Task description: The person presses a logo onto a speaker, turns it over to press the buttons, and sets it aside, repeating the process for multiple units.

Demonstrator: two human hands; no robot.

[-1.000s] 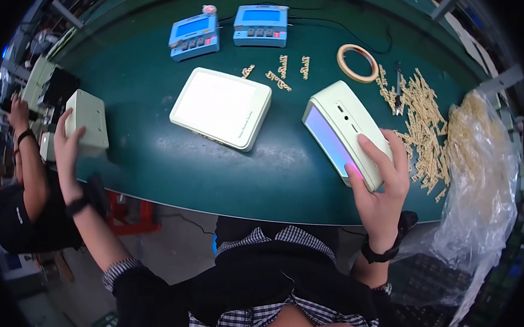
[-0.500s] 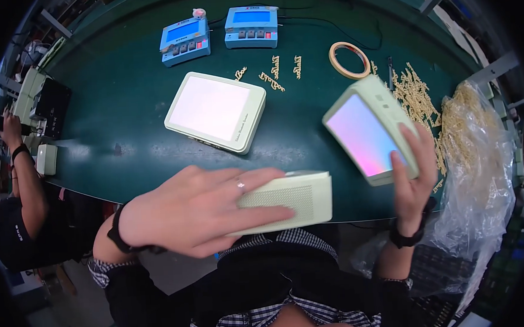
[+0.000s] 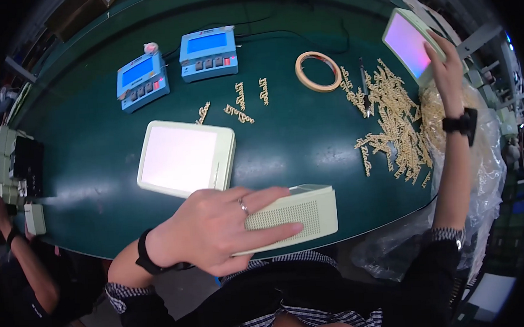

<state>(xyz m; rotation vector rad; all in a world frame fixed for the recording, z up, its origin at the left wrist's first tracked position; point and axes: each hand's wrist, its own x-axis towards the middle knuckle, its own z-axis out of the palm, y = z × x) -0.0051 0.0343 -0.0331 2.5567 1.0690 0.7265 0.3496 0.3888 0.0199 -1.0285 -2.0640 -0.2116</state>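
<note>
My left hand [image 3: 218, 228] is closed over a pale green speaker box [image 3: 294, 218] at the table's near edge, its perforated grille facing up. At the far right, my right hand [image 3: 446, 68] grips a second pale green box with a lit pink-violet screen [image 3: 407, 46], held up beyond the plastic bag. A third pale box with a bright white screen [image 3: 181, 156] lies flat on the table, just past my left hand. Small cream lettering pieces [image 3: 239, 99] lie behind it.
Two blue testers with screens [image 3: 207, 54] [image 3: 143, 81] stand at the back left. A tape roll [image 3: 318, 72], a slim dark tool [image 3: 364, 81] and a heap of lettering pieces [image 3: 393, 115] lie on the right, beside a clear plastic bag [image 3: 469, 152]. Another person's arm [image 3: 30, 264] shows at far left.
My right hand has carried its lit-screen box up and away to the far right. My left hand keeps its hold on the speaker box. The view has shifted, so table things appear further left.
</note>
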